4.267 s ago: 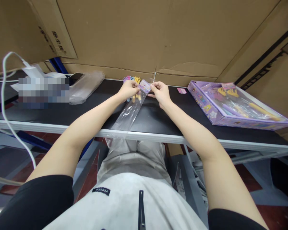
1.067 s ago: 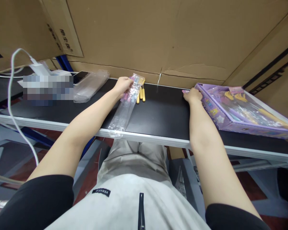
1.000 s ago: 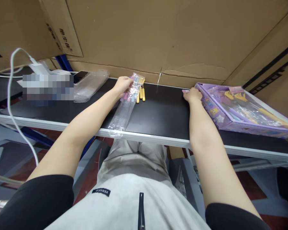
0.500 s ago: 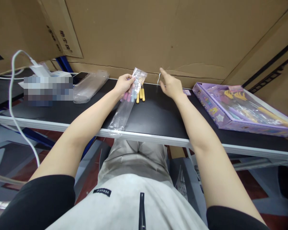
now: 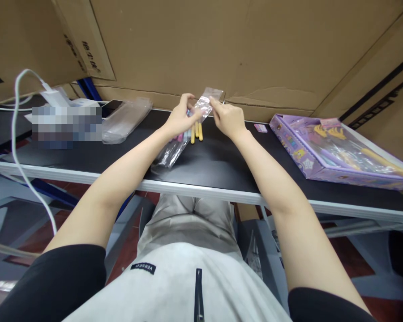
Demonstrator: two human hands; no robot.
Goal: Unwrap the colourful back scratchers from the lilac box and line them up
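Observation:
A long clear plastic bag lies slantwise over the black table, its upper end raised toward the cardboard. My right hand pinches that upper end between thumb and index finger. Just left of it, my left hand has its thumb and fingers apart, close over the bag's middle. Several thin sticks with yellow handles lie beneath the bag and between my hands. Pink ones and pale blue ones show beside them, partly hidden by my left hand and the plastic.
A purple display box with wrapped items stands at the right, a small pink card beside it. Flat clear bags lie at the left, near a white charger and cable. Cardboard walls the back.
My right hand has come left and down onto the bag's upper end. That end has shifted right. My left hand has loosened from its pinch and moved slightly right.

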